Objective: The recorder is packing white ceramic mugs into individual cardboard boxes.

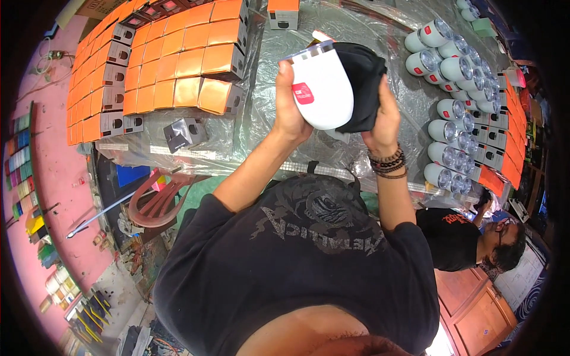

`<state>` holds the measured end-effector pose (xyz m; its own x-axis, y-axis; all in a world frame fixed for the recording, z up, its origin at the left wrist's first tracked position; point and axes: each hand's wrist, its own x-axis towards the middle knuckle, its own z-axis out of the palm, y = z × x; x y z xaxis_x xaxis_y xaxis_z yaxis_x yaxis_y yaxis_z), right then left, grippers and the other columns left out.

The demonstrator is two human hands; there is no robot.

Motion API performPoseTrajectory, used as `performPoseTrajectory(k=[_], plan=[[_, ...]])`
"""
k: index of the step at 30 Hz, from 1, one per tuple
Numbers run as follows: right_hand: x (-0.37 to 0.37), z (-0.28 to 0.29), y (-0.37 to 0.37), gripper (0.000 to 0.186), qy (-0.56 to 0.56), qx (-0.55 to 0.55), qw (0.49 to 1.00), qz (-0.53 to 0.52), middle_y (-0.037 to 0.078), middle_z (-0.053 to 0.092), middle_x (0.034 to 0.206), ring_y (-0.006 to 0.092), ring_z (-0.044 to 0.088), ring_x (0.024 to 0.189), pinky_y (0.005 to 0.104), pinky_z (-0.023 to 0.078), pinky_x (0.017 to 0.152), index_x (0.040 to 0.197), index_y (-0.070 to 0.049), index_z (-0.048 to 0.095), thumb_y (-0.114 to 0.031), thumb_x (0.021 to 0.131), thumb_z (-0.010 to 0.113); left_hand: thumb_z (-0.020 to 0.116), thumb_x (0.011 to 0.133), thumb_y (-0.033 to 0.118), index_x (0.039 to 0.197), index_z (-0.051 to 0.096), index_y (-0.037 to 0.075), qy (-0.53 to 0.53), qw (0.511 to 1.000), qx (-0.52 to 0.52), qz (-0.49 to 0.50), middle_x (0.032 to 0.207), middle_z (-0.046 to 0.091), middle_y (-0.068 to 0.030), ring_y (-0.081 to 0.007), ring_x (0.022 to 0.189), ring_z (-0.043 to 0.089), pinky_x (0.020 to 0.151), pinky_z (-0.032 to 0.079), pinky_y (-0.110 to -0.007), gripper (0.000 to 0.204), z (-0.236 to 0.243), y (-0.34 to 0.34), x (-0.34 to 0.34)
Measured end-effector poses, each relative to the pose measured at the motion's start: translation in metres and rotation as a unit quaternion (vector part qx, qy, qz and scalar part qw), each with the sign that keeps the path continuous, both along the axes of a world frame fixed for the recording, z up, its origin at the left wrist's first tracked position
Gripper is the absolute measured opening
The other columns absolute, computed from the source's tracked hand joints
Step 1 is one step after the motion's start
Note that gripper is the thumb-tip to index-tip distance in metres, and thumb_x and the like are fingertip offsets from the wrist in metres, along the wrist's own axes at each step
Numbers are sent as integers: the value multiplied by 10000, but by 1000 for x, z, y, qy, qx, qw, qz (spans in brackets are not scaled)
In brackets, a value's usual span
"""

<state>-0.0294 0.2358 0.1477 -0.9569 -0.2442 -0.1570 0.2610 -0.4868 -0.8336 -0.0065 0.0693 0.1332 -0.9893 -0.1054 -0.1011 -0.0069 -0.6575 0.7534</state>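
Holding a white cup (325, 98) up over the table (252, 124), the left hand (289, 110) gripped its left side. The right hand (385, 115) clutched a black cloth (363, 83) by the cup's right side, maybe touching it, kinda hard to tell. Orange boxes (190, 62) sat left, other cups (456, 69) right.

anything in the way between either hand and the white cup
Yes: the black cloth stands between the right hand and the white cup. Nothing visible separates the left hand from it.
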Motion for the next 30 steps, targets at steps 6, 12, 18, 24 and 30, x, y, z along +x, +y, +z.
performPoseTrajectory(k=[6,12,18,24,30], plan=[[1,-2,10,528,0,-92,996,-17,175,536,1556,302,541,1418,442,410,1223,1539,34,450,-327,1168,340,314,959,869,1415,564,-3,7,999,45,14,1211,723,-235,-348,1061,745,905,622,-470,1015,-4,-13,-11],[7,1,2,553,35,-65,997,12,178,529,1562,291,543,1415,432,403,1220,1553,44,430,-336,1156,372,333,977,843,1417,561,10,0,997,63,55,1203,724,-221,-332,1049,749,904,624,-460,969,-6,-10,-8],[13,-6,-20,584,360,359,860,-35,242,493,1578,368,518,1424,427,379,1194,1534,66,483,-243,1053,602,331,1127,582,1583,336,-19,35,997,-67,17,1604,442,-171,-238,1443,491,1206,398,-422,754,-8,-10,-8],[14,-10,-46,608,502,437,738,-111,274,548,1513,433,578,1354,480,469,1134,1501,27,542,-286,995,668,525,1037,634,1383,561,-37,14,997,-40,58,1311,671,-146,-227,1170,682,1020,552,-391,756,-22,1,1],[14,-12,-49,562,54,69,996,-36,150,675,1346,208,653,1205,347,499,1034,1417,28,585,-427,1143,400,790,876,604,1364,520,-61,168,967,-129,142,1246,648,-132,-202,1137,630,1000,507,-370,868,-24,5,1]])
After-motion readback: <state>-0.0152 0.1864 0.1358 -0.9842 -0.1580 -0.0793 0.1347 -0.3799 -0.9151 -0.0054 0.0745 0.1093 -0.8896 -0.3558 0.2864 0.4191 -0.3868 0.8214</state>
